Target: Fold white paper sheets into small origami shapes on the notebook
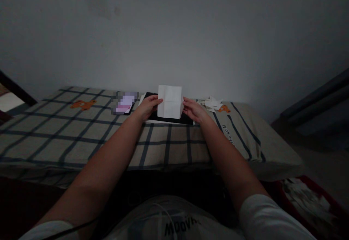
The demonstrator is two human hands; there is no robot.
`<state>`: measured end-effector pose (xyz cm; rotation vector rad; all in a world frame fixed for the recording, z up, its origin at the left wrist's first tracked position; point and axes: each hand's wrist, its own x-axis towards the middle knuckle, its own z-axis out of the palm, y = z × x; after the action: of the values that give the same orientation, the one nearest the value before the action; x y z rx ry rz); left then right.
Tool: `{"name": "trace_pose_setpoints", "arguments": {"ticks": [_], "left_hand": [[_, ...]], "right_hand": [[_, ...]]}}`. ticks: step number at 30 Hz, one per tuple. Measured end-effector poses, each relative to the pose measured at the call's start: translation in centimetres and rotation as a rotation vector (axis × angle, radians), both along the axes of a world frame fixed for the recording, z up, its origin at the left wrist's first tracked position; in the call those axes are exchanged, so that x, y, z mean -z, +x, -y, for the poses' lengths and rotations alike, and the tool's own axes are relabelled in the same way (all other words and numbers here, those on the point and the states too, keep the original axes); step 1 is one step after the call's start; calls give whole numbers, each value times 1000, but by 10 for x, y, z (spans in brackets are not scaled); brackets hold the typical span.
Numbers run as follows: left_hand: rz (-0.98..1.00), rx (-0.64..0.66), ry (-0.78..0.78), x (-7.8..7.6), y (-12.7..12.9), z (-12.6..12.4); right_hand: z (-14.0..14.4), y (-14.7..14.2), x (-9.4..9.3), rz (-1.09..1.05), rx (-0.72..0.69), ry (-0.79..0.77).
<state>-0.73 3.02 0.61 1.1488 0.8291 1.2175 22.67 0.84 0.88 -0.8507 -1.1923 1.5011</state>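
Between my two hands a white sheet of paper point(169, 102) is held up, with fold creases running across and down it. My left hand point(149, 106) pinches its left edge, thumb on the near face. At the right edge, my right hand point(193, 109) has its fingers closed against the paper, partly hidden behind it. Below and behind the sheet lies a flat black board or folder point(187, 120), with white paper showing beneath it.
A checked cloth covers the table point(155, 149), which stands against a grey wall. On the left lies a phone point(125, 103) with a lit screen. A pile of white paper pieces point(211, 103) is at the right. Below right sits a red container point(331, 196) holding pale scraps.
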Motion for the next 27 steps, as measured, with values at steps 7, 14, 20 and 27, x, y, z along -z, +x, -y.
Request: {"name": "trace_pose_setpoints", "arguments": {"ticks": [7, 14, 20, 27], "left_hand": [[-116, -25, -87, -4, -10, -2], [-181, -63, -84, -1, -13, -5], [-166, -31, -93, 2, -12, -5], [-161, 5, -152, -2, -10, -2]], "right_hand": [[-10, 6, 10, 24, 51, -48], [-19, 11, 18, 78, 207, -63], [-17, 11, 17, 87, 186, -57], [-12, 8, 15, 140, 159, -94]]}}
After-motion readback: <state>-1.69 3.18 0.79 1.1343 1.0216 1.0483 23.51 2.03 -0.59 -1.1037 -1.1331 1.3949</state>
